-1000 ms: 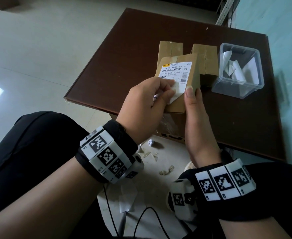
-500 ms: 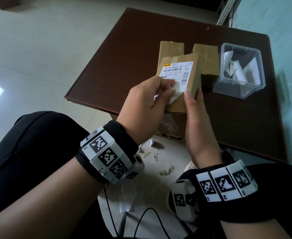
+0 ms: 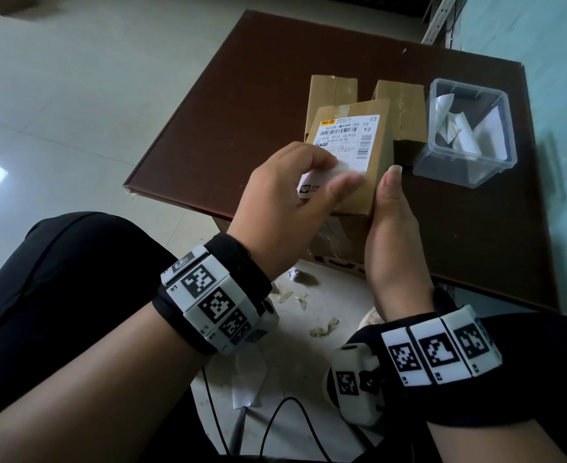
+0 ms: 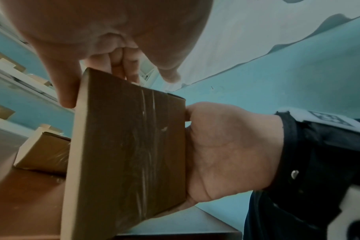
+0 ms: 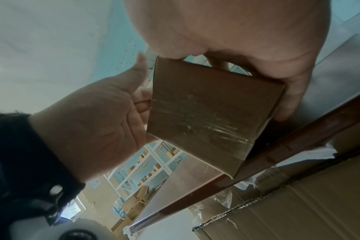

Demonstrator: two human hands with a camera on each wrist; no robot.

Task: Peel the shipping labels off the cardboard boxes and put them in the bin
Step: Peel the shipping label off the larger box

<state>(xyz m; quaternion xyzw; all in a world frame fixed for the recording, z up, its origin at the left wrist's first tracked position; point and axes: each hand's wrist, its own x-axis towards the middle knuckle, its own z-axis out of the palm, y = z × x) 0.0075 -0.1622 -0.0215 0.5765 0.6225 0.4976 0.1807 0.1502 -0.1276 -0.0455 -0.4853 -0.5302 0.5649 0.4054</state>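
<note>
**Label half-lifted, box held in both hands**

Left hand pinches the lifted lower-left corner of the label; thumb and fingers are closed on the curled paper. Right hand clamps the box from its right side, thumb up along the edge, fingers round the back. The wrist views show only the box's taped underside and both hands on opposite sides of it. The box is held above the near edge of the table, tilted toward the head camera.

Handling, my read:
- The label is thin paper on adhesive and looks likely to tear if yanked. Better to grip low, near the peel line, and pull flat and slow across the face.
- The box looks light and stiff enough to take a one-hand clamp. Hold it by the side walls, off the label face.
- The peeled label will be sticky and may cling to the fingers at the drop.

Counts:
- Boxes: 3 small ones — 1 in hand, 2 on the table behind it, no labels visible on those.
- Labels still stuck on: 1 visible.
- Bin: 1, clear plastic, right of the boxes, holding several white pieces; I can't count them exactly.
</note>
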